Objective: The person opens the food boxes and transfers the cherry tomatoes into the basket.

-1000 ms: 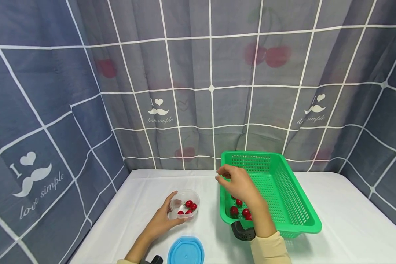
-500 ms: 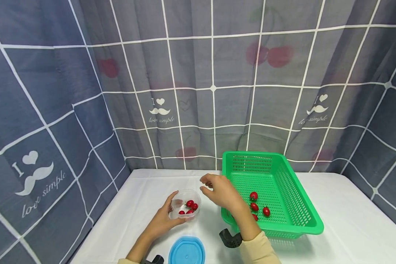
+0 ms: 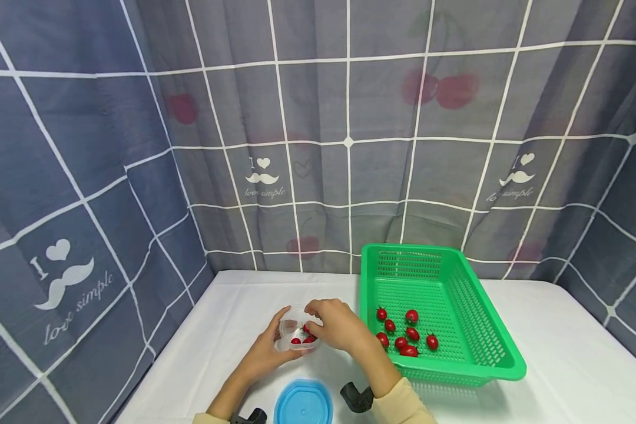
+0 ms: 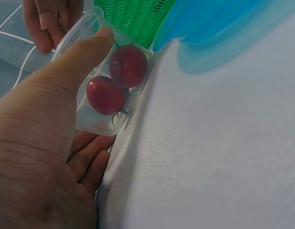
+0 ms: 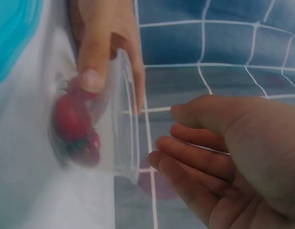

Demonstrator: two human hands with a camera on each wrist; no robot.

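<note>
My left hand [image 3: 265,355] grips a small clear plastic tub [image 3: 303,346] on the white table, thumb over its near rim and fingers round the far side. Red cherry tomatoes [image 4: 128,67] with green stalks lie inside it. My right hand [image 3: 341,327] is over the tub's right side, fingertips at the rim and covering part of the contents in the head view. Seen from the right wrist, its fingers [image 5: 200,157] are loosely bent with nothing between them. A blue lid [image 3: 303,403] lies in front of the tub.
To the right stands a green slotted basket [image 3: 482,318], with several more cherry tomatoes [image 3: 412,334] in its near left part. A grey checked curtain [image 3: 318,176] hangs behind the table and along both sides.
My right hand has moved left from over the green basket to the tub, uncovering the tomatoes in the basket. My left hand keeps its grip on the tub.
</note>
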